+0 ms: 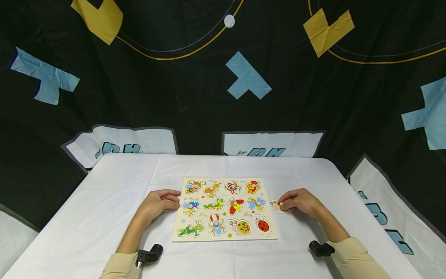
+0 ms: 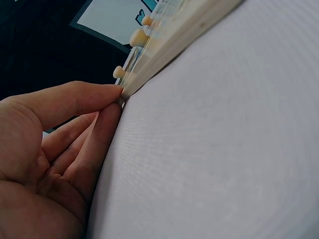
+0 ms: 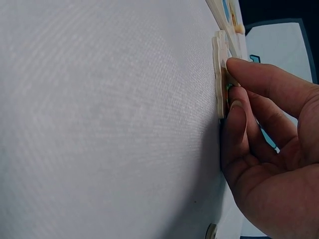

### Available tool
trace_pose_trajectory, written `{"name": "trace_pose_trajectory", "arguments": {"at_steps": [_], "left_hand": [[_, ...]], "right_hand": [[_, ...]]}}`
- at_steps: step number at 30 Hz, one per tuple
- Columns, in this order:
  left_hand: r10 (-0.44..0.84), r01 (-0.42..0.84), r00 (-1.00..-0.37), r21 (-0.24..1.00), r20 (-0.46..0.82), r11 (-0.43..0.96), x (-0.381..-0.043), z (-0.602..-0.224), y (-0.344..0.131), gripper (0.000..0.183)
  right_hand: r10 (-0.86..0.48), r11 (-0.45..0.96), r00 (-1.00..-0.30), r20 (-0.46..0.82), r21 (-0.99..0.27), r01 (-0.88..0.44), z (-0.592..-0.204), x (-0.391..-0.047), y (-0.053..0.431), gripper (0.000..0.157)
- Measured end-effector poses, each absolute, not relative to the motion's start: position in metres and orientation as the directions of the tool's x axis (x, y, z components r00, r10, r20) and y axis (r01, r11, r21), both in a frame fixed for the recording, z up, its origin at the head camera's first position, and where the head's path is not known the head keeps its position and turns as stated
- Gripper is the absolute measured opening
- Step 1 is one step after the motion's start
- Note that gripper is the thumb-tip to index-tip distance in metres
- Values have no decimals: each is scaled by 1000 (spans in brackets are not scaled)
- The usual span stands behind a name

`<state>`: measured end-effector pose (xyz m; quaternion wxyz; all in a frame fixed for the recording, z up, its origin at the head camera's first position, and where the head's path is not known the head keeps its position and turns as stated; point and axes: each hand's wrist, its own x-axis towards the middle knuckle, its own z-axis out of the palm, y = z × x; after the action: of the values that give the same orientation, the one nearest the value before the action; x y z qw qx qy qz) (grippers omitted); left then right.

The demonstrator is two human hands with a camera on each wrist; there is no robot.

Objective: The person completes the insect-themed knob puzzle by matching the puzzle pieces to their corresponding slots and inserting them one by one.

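A wooden insect puzzle board (image 1: 223, 209) lies flat on the white table. My left hand (image 1: 157, 204) touches its left edge with fairly straight thumb and fingers; the left wrist view shows the fingertips (image 2: 112, 94) against that edge. Beside the board's right edge, my right hand (image 1: 302, 203) pinches the small knob of a snail puzzle piece (image 1: 275, 206). The right wrist view shows this piece (image 3: 220, 74) side-on, close to the tablecloth; whether it rests there I cannot tell. Pictures of a snail (image 1: 240, 227) and a ladybug (image 1: 263, 224) show on the board without visible knobs.
Several knobbed pieces sit in the board, among them a stag beetle (image 1: 216, 225) and a caterpillar (image 1: 213, 204). A small rounded wooden edge (image 3: 212, 231) shows low in the right wrist view. Behind the white table (image 1: 226, 166) hangs a black printed cloth (image 1: 195, 97).
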<state>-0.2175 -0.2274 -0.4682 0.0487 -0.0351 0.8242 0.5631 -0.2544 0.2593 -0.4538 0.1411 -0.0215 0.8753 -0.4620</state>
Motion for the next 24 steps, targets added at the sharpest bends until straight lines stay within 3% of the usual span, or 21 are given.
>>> {"name": "trace_pose_trajectory", "arguments": {"at_steps": [24], "left_hand": [[-2, -116, -992, 927, -123, 357, -217, -469, -227, 52]], "right_hand": [[-129, 604, -967, -218, -791, 98, -448, -250, 255, 22]]}}
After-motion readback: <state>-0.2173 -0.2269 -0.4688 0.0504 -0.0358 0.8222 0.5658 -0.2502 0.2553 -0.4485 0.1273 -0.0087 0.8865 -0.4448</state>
